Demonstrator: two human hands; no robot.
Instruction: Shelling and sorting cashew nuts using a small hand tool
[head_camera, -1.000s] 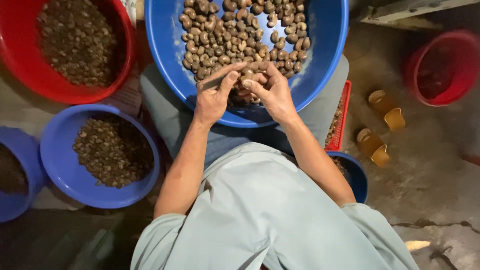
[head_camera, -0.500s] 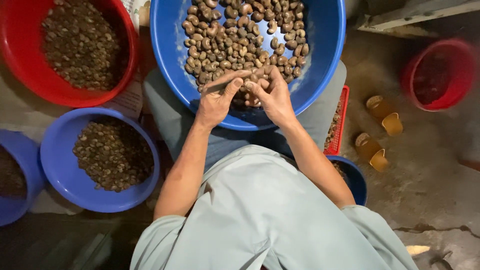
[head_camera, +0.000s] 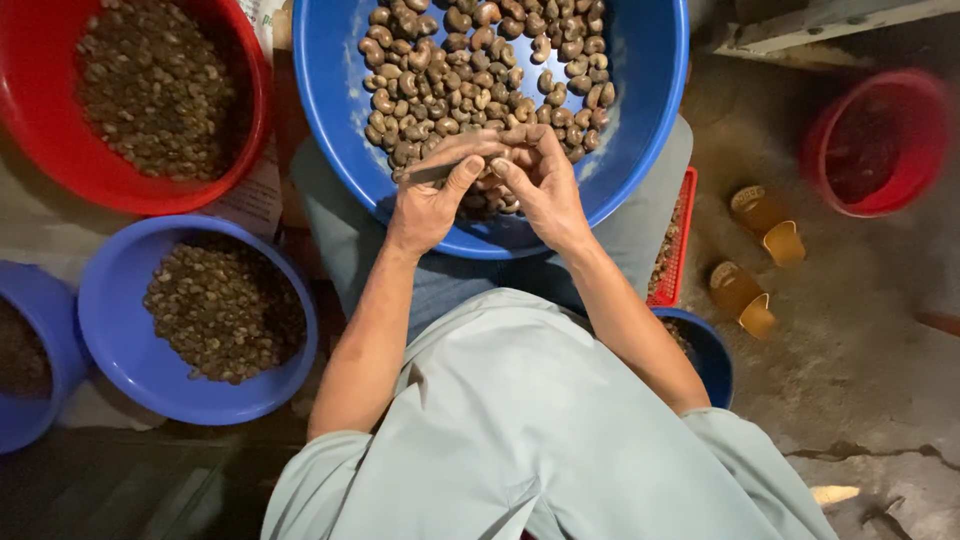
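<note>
nuts (head_camera: 470, 75): brown, kidney-shaped, in shell; heaped across far half of basin, some right by hands
basin (head_camera: 640, 150): big round blue plastic, resting on lap, near part of floor bare
nut in hands (head_camera: 497, 158): one, pinched betw. fingertips of both hands, mostly hidden
tool (head_camera: 432, 172): thin dark blade-like, in left hand (head_camera: 432, 195), tip twd nut

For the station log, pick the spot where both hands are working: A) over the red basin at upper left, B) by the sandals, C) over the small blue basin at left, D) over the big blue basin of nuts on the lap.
D: the left hand and right hand meet over the big blue basin on the lap, at the near edge of its heap of nuts.
</note>
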